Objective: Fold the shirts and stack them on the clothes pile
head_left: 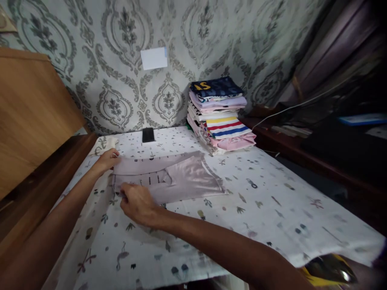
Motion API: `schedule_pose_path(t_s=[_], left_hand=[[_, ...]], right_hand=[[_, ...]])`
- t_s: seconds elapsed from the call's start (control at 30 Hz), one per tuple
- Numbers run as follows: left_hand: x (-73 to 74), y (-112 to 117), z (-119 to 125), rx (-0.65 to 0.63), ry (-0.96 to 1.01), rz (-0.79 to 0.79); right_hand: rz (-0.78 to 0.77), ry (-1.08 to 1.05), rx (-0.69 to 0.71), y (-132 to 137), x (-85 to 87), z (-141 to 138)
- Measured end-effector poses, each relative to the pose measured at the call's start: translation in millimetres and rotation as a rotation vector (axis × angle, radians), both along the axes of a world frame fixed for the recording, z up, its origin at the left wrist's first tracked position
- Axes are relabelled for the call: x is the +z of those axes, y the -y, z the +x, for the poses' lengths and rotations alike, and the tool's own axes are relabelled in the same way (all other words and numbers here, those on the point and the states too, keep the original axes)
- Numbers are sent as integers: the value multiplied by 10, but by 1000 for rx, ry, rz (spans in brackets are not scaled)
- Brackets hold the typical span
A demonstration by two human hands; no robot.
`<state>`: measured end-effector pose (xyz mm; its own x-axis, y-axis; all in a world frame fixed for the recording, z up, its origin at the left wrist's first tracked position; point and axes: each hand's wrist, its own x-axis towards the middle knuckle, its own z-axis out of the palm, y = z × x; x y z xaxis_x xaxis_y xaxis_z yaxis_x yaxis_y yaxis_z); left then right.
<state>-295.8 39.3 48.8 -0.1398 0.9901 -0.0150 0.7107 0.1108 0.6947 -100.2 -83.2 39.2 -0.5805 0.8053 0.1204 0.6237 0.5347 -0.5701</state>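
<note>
A pale pinkish-grey shirt (193, 177) lies flat on the printed white cloth, one side folded inward along its length. Small dark print shows on the layer between the folds. My left hand (108, 160) pinches the shirt's far left corner, fingers closed. At the near left corner, my right hand (139, 204) is closed with its fingertips gripping the fabric edge. The shirt's other end spreads out to the right, untouched by either hand.
A tall stack of folded clothes (220, 117) stands at the back against the patterned wall. A black wallet-like object (148, 135) and a cream cloth (104, 146) lie at the back left. Wooden furniture (33, 121) borders the left; a yellow-and-black object (329, 270) sits at lower right.
</note>
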Motion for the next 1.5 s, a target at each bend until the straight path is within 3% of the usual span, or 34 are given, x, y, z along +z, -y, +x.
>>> schedule_pose_path(t_s=[0.1,0.2,0.3,0.37,0.47,0.6,0.7,0.83,1.0,1.2,1.27,1.4,1.5], left_hand=[[235,16,226,-34,158,18],[438,-39,542,-100,327,-1],[505,-151,922,-174,402,-59],[449,-236,1185,-196,424,-119],[252,-341,1530,-203,405,-217],[-25,-412,1781,-202,367,-325],[-118,-429,1808,-196,364,-346],[-131,-418,1755,-197,394,-330],[-145,-384,1720,-204,445,-289],[-162,-242,1722,-271,464,-137],[-194,-114,1669,-354,344,5],[-369,190,1517,-540,-156,348],[-547,329,1490,-534,-375,356]], right_hand=[[-151,-296,-181,-29,-26,258],[-353,-603,-273,-25,-100,557],[-630,-871,-302,21,-167,853],[-740,-997,-312,65,-197,1024],[-876,-1060,-363,120,-229,1215],[-1013,-1118,-408,139,-242,1340],[-1062,-1148,-395,124,-224,1374],[-1103,-1157,-376,110,-190,1397],[-1121,-1191,-457,127,-188,1405],[-1118,-1177,-419,127,-213,1429],[-1119,-1178,-375,122,-217,1443],[-1136,-1182,-364,109,-216,1446],[-1144,-1184,-388,101,-240,1421]])
